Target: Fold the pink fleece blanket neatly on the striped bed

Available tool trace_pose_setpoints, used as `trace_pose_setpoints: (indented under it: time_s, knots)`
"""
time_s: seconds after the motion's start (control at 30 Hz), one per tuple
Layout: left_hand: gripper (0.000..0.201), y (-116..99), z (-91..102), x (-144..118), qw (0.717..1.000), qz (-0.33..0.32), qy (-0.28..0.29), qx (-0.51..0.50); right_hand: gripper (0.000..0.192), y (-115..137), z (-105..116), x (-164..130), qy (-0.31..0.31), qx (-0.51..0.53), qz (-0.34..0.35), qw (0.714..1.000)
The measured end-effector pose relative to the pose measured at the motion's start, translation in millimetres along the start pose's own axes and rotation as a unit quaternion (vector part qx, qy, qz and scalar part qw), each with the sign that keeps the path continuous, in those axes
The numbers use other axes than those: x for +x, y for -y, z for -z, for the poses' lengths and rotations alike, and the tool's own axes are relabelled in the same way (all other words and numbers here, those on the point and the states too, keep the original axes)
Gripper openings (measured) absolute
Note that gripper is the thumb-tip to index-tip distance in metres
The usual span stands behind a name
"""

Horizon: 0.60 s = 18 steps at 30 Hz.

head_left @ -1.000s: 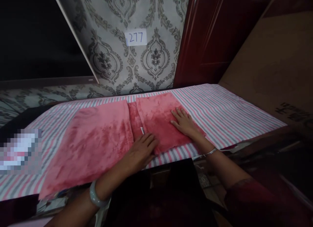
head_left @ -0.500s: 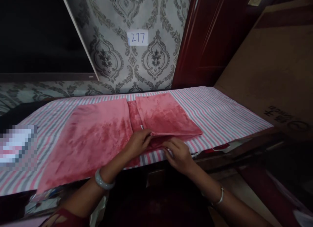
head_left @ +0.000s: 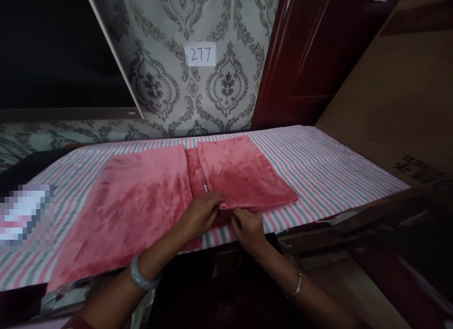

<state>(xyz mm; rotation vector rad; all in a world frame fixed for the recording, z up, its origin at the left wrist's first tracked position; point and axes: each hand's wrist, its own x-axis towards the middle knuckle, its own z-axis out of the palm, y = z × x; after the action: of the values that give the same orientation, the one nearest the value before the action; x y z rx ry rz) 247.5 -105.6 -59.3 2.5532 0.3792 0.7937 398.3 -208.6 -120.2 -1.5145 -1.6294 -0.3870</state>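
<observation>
Left hand [head_left: 201, 213] pinched front edge of fuzzy pink cloth [head_left: 170, 192]; right hand [head_left: 249, 229] pinched cloth just beside. Cloth lay folded on striped sheet [head_left: 318, 168]. Uneven tug could maybe make soft edge slip or bunch.

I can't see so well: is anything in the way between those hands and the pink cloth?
Nothing that shows. The left hand and right hand both touch the near edge of the pink cloth directly.

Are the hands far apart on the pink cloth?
No, the left hand and right hand are close together at the near edge of the pink cloth.
</observation>
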Motion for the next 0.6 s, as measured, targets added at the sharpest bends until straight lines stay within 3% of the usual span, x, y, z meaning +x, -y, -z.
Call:
trace_pose_setpoints:
  time_s: [0.23, 0.4, 0.6]
  knots:
    - [0.041, -2.7, 4.3, -2.6, 0.998, -0.020, 0.044, 0.038, 0.023, 8.7, -2.7, 10.4, -0.041, 0.078, -0.051, 0.995]
    - [0.016, -2.3, 4.6, 9.1, 0.994, -0.005, 0.089, 0.067, 0.017, 12.3, 7.4, 22.0, -0.020, 0.171, -0.114, 0.978]
    - [0.018, 2.0, 6.7, 13.2, 0.969, -0.108, 0.087, 0.207, 0.022, 18.3, 9.7, 18.6, -0.024, 0.152, -0.112, 0.982]
